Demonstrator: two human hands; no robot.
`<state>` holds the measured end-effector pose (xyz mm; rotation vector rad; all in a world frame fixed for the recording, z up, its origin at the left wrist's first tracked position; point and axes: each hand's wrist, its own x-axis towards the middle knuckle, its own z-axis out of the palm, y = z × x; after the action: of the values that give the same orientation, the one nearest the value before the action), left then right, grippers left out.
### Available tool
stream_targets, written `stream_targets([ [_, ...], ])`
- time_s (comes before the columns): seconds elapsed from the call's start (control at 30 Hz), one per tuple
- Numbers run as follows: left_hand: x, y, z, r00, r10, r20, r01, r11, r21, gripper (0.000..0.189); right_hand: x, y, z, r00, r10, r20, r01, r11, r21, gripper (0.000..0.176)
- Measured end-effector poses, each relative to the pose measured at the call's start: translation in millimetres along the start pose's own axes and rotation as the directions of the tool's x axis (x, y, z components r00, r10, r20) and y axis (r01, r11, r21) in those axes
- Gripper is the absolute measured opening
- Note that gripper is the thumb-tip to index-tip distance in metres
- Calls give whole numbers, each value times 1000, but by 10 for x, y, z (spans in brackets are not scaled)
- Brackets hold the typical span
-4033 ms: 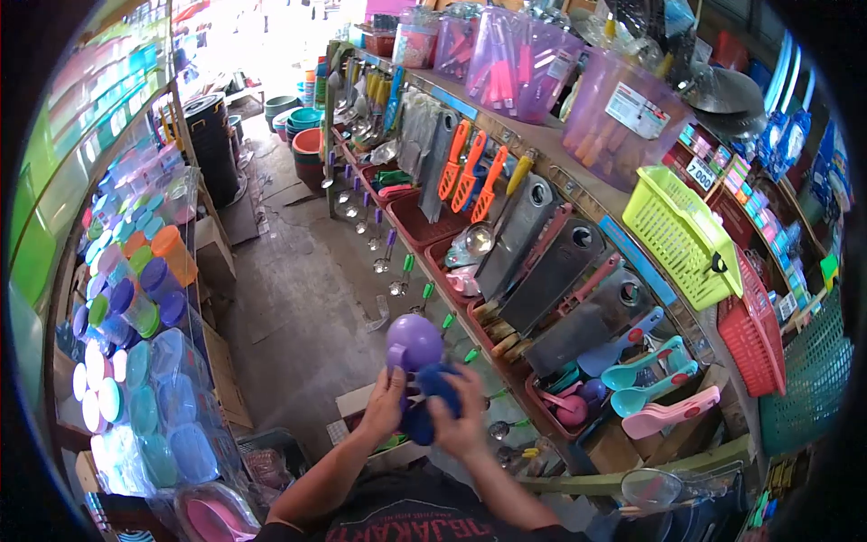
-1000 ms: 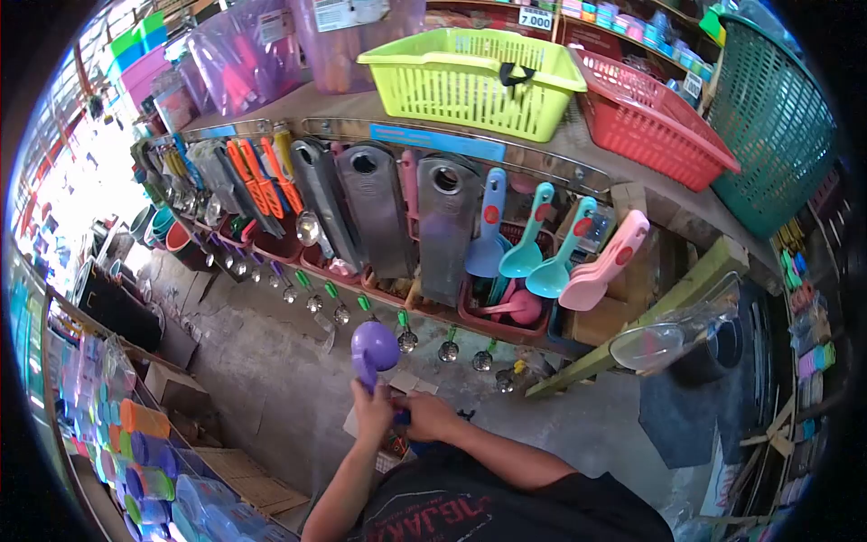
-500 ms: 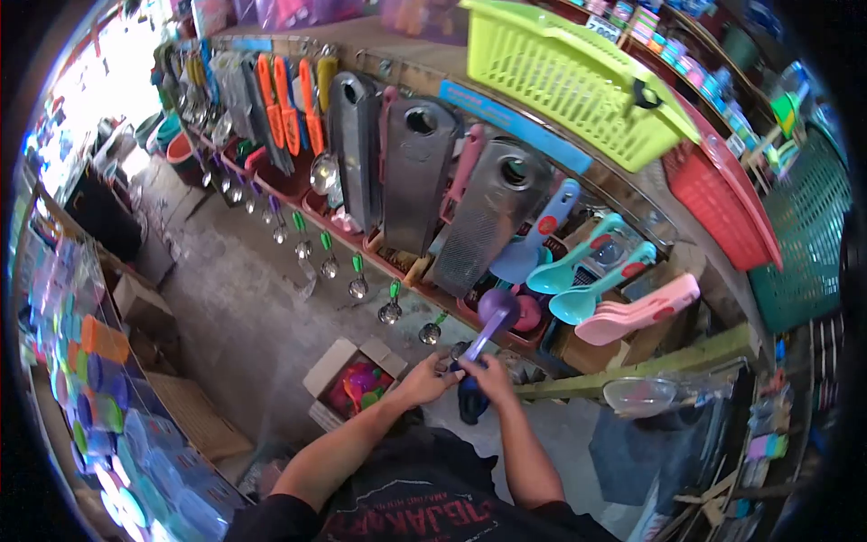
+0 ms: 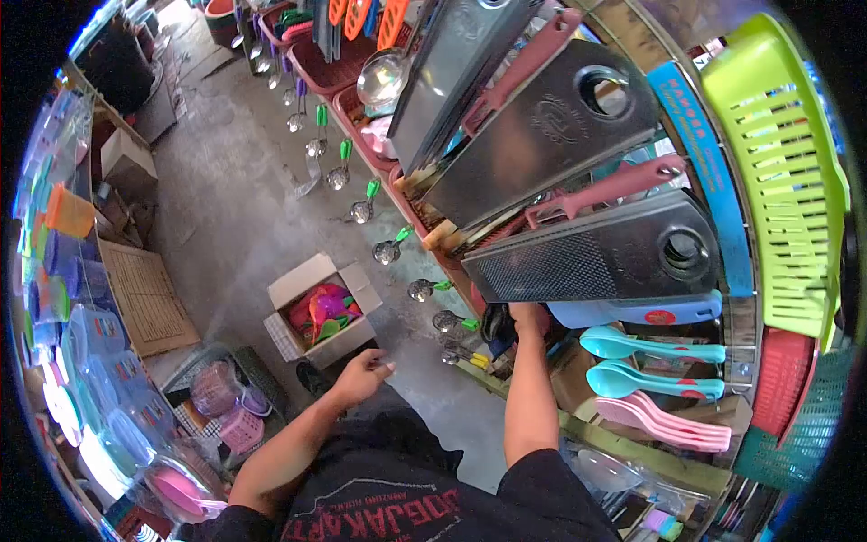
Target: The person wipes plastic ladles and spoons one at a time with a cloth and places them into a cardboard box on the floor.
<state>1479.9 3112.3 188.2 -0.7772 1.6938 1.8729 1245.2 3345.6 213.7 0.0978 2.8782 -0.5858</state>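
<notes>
My left hand (image 4: 363, 376) is over the floor just below the open carton, fingers loosely bent and apart, with nothing visible in it. Under the lower edge of the metal graters (image 4: 591, 251), my right hand (image 4: 529, 318) reaches into the rack's bins. Its fingertips are largely hidden, beside a dark object (image 4: 496, 325) too unclear to name. A blue spoon (image 4: 632, 310) lies immediately right of this hand. Turquoise ladles (image 4: 646, 345) and pink spoons (image 4: 664, 423) are lower on the rack. The purple ladle cannot be seen.
The open carton (image 4: 309, 341) holds colorful plastic items. Small metal ladles with green handles (image 4: 386, 251) hang along the rack's edge. Lime (image 4: 777, 172) and red baskets (image 4: 782, 379) stand at the right. Plastic goods line the left, above a crate (image 4: 271, 370).
My hands have separated: the left moved left towards the carton, the right moved up into the bins. The purple ladle has left view. The camera view has turned and come closer to the rack.
</notes>
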Motion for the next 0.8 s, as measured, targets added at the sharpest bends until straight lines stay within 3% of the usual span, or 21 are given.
stream_targets([
  [0.03, 24, -46, -30, 999, 4, -33, -5, 1000, -17, 47, -41, -123, -89, 962, 240, 127, -197, 940, -278, 73],
  [0.07, 52, -89, -61, 998, 9, -67, -11, 999, -32, 45, -4, 49, 7, 978, 141, 154, -130, 988, -79, 87],
  [0.1, 93, -140, -85, 998, 3, -68, -6, 999, -42, 45, -8, 9, -10, 977, 138, 159, -125, 988, -89, 87],
  [0.17, 199, -270, -115, 994, 12, -113, -28, 989, -143, 44, -55, -173, -112, 979, 82, 186, -19, 947, -321, 88],
  [0.2, 261, -335, -138, 992, 36, -124, -52, 991, -124, 45, -107, -263, -165, 973, 113, 199, -76, 980, -186, 79],
  [0.23, 242, -272, -159, 991, 17, -130, -37, 988, -151, 45, -6, -57, -6, 971, 111, 212, -68, 978, -198, 79],
  [0.3, 246, -214, -213, 988, 4, -153, -22, 992, -121, 45, 404, 613, 433, 952, -299, 62, 302, 952, -43, 64],
  [0.37, 243, -161, -264, 987, -3, -162, -19, 991, -133, 45, 427, 491, 355, 943, -314, 111, 321, 946, -54, 58],
  [0.43, 220, -173, -307, 987, -12, -161, -10, 990, -138, 45, 178, -69, -63, 881, -234, 411, 397, 837, -377, 62],
  [0.47, 211, -179, -335, 987, -4, -163, -24, 986, -166, 45, 363, 424, 173, 860, -370, 352, 487, 799, -352, 64],
  [0.5, 200, -168, -361, 987, 8, -163, -40, 981, -192, 45, 257, 324, 72, 863, -363, 352, 482, 802, -354, 64],
  [0.57, 51, -28, -412, 989, -24, -147, -9, 976, -220, 43, -1, -84, -287, 840, -107, 532, 319, 890, -326, 64],
  [0.6, 30, -55, -435, 989, -39, -140, 0, 964, -265, 41, -86, -62, -300, 902, -54, 428, 221, 909, -352, 60],
  [0.7, -62, -92, -475, 992, -41, -123, -3, 941, -339, 39, -566, -497, -478, 938, 50, 342, 88, 922, -377, 52],
  [0.73, -95, -115, -489, 993, -48, -110, 4, 929, -369, 39, -779, -634, -503, 959, -93, 269, 152, 966, -208, 50],
  [0.8, -73, -217, -486, 993, -13, -119, -25, 949, -314, 37, -898, -674, -332, 946, -36, 321, 81, 989, -127, 50],
])
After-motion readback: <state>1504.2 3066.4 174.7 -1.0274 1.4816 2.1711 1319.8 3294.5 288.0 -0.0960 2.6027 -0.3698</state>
